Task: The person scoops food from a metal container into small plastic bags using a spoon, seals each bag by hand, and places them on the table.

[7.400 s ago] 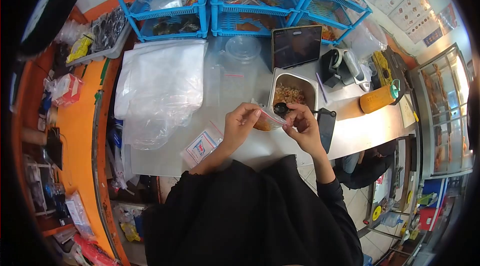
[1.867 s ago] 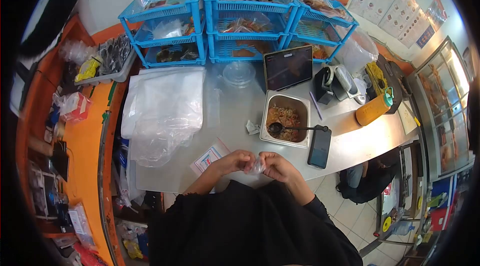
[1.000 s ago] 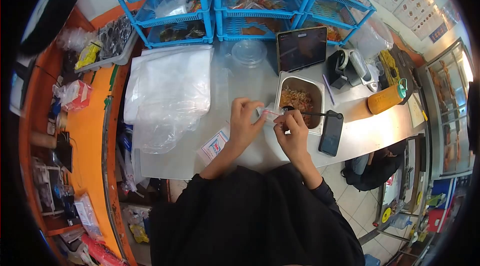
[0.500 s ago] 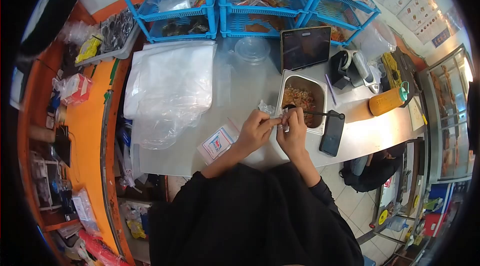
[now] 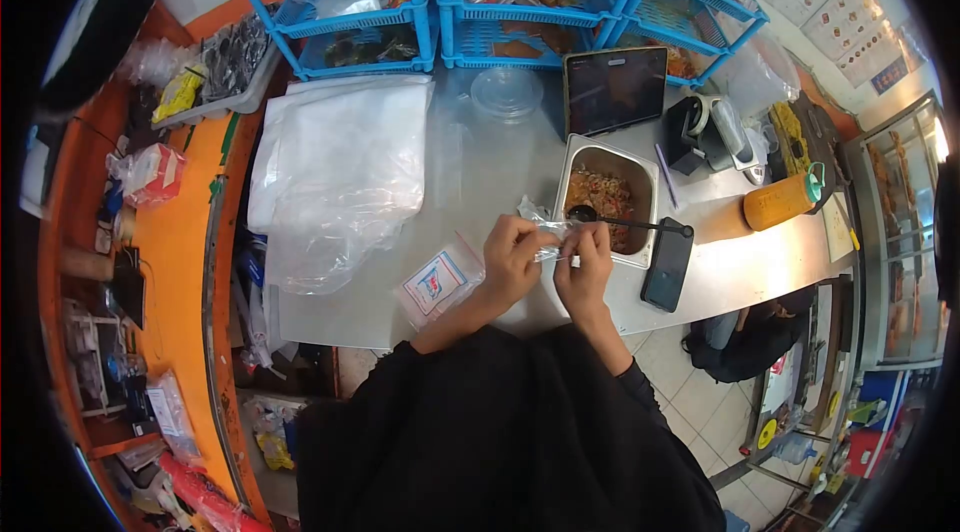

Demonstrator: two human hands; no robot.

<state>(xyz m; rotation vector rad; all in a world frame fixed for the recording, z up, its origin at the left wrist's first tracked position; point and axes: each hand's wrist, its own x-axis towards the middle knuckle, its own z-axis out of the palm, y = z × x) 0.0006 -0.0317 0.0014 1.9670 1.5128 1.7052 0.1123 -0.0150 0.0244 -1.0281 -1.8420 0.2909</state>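
Between my two hands is a small clear plastic bag [image 5: 549, 241], stretched a little above the table's front part. My left hand [image 5: 512, 257] pinches its left side, and my right hand [image 5: 584, 267] pinches the right side. Just beyond the fingers stands a steel food pan [image 5: 655, 194] with a chunky, reddish-brown food [image 5: 602, 190] in it. A black ladle [image 5: 630, 224] lies across the pan, its bowl in the food and its handle over the right rim. Left of my left wrist rests a printed packet of plastic bags [image 5: 436, 282].
A phone [image 5: 665, 277] lies right of the pan, a tablet [image 5: 614, 92] stands behind it. Clear plastic sheets [image 5: 340, 162] cover the table's left. Blue racks [image 5: 520, 12] line the back. An orange bottle [image 5: 780, 203] stands at right. A person in black [image 5: 745, 337] is low at right.
My hands have drawn slightly apart, and more of the clear bag shows between them. The view has shifted a little. Nothing else has visibly moved.
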